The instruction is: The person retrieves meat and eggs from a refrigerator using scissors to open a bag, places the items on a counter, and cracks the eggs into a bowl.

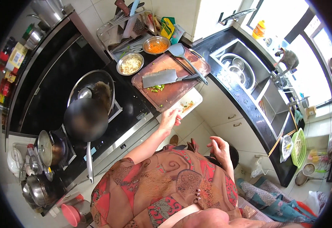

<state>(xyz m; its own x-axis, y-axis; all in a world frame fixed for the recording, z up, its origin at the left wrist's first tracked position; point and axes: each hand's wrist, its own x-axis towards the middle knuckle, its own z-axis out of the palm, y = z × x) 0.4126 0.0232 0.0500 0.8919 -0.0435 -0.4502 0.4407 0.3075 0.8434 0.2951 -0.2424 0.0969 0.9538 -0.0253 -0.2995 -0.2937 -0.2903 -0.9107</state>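
Observation:
My left hand, fingers partly curled, is at the near corner of a wooden cutting board and overlaps the edge of a white tray with food scraps. Whether it grips the tray is unclear. My right hand hangs by my right side, fingers loosely apart, holding nothing visible. On the board lie a cleaver, chopped green pieces and a grey spatula. Behind the board stand a metal bowl of shredded carrot and one of pale shreds.
A wok holding a ladle sits on the stove at left; a blurred patch hides part of it. Its handle projects past the counter edge. At right, a sink contains metal bowls. Lidded pots stand lower left.

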